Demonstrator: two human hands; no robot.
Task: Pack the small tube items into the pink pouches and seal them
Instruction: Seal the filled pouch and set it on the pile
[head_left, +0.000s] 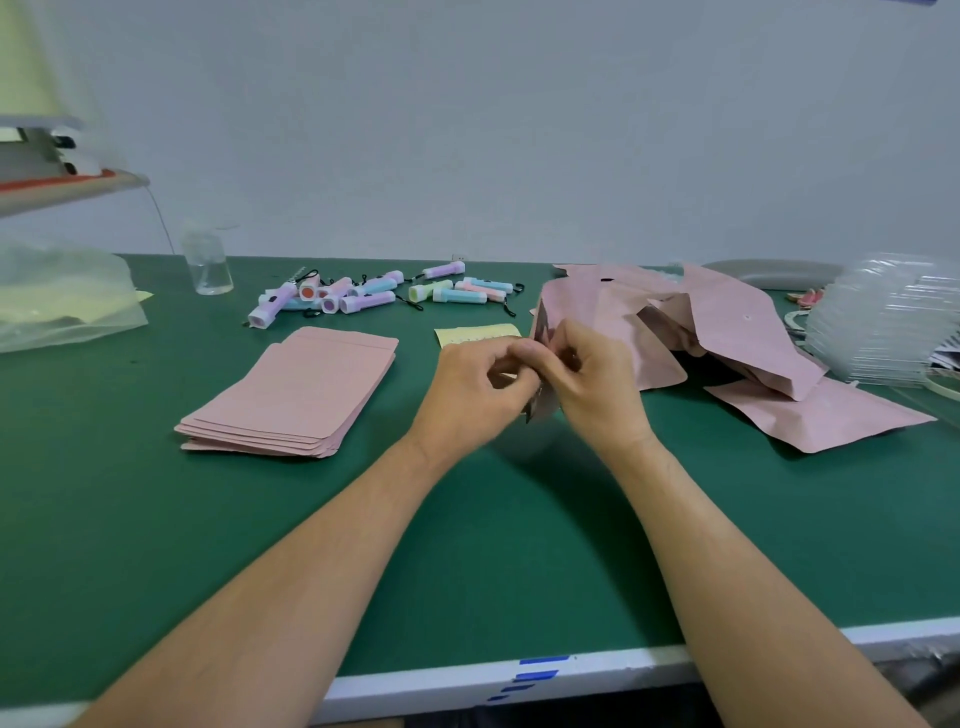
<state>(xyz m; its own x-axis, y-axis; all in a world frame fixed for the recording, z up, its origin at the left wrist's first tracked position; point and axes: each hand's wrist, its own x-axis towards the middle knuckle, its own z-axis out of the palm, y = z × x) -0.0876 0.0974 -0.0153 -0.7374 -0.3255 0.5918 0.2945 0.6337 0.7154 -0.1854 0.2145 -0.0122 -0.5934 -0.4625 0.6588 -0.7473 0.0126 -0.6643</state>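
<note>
My left hand (475, 384) and my right hand (589, 374) meet at the table's middle, both pinching one pink pouch (541, 332) held edge-on and upright between them. The fingers hide most of it, so I cannot see whether a tube is inside. Several small pastel tubes (374, 296) with black loops lie scattered at the back of the green table (156, 519). To the left lies a neat stack of flat pink pouches (291, 395). A loose heap of bulging pink pouches (727, 332) sits to the right.
A clear plastic bottle (208, 265) and a plastic bag (62, 296) stand at the back left. A yellow slip (478, 332) lies behind my hands. Stacked clear plastic trays (893, 317) sit at the far right. The table's white front edge (519, 675) carries blue tape.
</note>
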